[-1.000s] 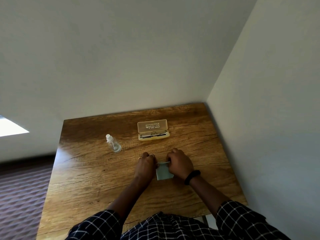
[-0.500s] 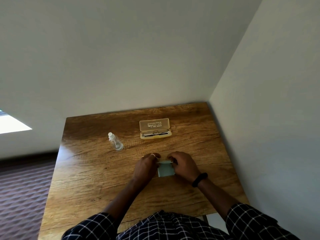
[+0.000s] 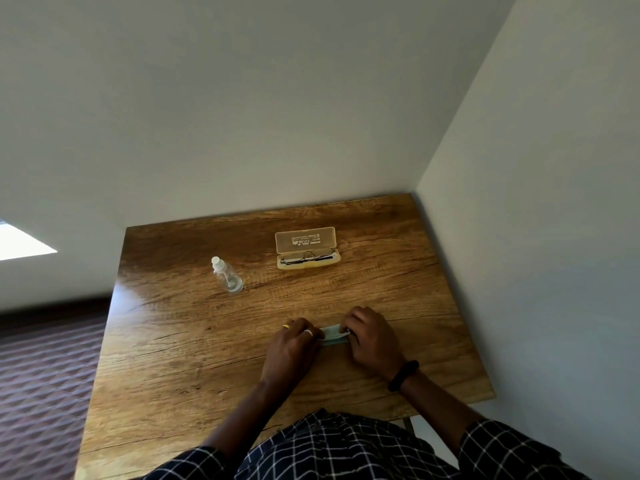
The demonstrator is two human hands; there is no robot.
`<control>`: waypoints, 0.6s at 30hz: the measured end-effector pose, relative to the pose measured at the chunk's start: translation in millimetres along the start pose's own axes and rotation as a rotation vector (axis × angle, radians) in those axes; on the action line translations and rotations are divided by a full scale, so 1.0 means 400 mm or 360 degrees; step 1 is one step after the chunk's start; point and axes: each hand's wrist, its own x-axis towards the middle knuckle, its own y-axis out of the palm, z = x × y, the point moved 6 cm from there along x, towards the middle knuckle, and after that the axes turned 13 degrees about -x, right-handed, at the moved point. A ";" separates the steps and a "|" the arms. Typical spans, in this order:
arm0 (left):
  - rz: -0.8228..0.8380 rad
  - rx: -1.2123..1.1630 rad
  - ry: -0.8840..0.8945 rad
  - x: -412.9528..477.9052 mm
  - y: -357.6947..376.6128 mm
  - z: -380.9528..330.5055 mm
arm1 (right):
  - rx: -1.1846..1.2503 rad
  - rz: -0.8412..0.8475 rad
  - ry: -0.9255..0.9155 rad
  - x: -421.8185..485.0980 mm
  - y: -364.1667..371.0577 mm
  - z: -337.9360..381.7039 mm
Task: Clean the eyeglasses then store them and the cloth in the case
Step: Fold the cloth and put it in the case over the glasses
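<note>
A pale green cleaning cloth (image 3: 333, 335) lies folded into a narrow strip on the wooden table (image 3: 194, 341), between my two hands. My left hand (image 3: 294, 348) pinches its left end and my right hand (image 3: 372, 336) pinches its right end; both hide most of the cloth. Farther back an open, translucent beige glasses case (image 3: 306, 249) rests on the table, lid up, with the folded eyeglasses (image 3: 308, 257) lying inside its lower half.
A small clear spray bottle (image 3: 227, 279) lies on the table left of the case. Walls border the table at the back and right (image 3: 519, 237). Patterned carpet (image 3: 41, 375) lies past the left edge.
The cloth has gone from a larger square to a narrower folded strip. Both hands have shifted slightly away from me along the table.
</note>
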 end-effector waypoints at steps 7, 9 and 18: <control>0.0093 0.0147 0.0024 -0.009 0.011 0.006 | -0.0016 0.0003 -0.0042 -0.014 0.001 0.003; 0.0117 0.0153 0.0032 -0.013 0.012 0.003 | -0.0014 0.0000 -0.0064 -0.024 0.000 0.002; -0.0082 -0.0147 -0.0397 -0.003 -0.011 -0.003 | 0.0193 -0.0117 0.0247 -0.032 -0.014 -0.031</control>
